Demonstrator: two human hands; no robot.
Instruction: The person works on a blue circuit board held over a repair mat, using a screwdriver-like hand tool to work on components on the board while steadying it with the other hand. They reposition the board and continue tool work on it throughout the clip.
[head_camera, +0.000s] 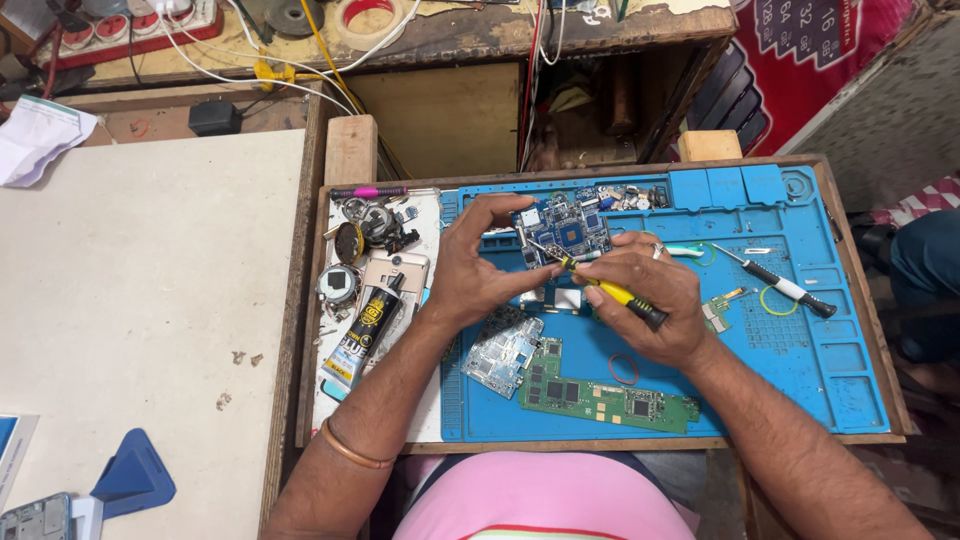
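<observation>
The left hand (470, 265) pinches the blue circuit board (565, 228) by its left edge, fingers arched over its top. The board sits tilted above the blue work mat (800, 370), toward the mat's far edge and near its centre. The right hand (650, 300) is closed around the yellow-and-black screwdriver (610, 290), with the tip resting on the board's lower left area.

Risks, as judged from this position:
- The tip may slip off the fastener and scratch tracks or knock off small components, because the board is braced by fingertips only.
- A freed screw may fall among the loose parts at the mat's far edge or roll off the tray.
- Downward force may flex the board, since nothing supports it from below.

The mat lies in a wooden tray (330, 300). Near the mat's front edge lie a green circuit board (610, 400) and a metal shield plate (500, 350). A second screwdriver (780, 285) rests toward the right edge. On the white strip at the tray's left edge are a black glue tube (362, 335) and round metal parts.

A pale tabletop (140, 300) adjoins on the left. A cluttered wooden shelf (450, 35) with cables and a tape roll stands behind.
</observation>
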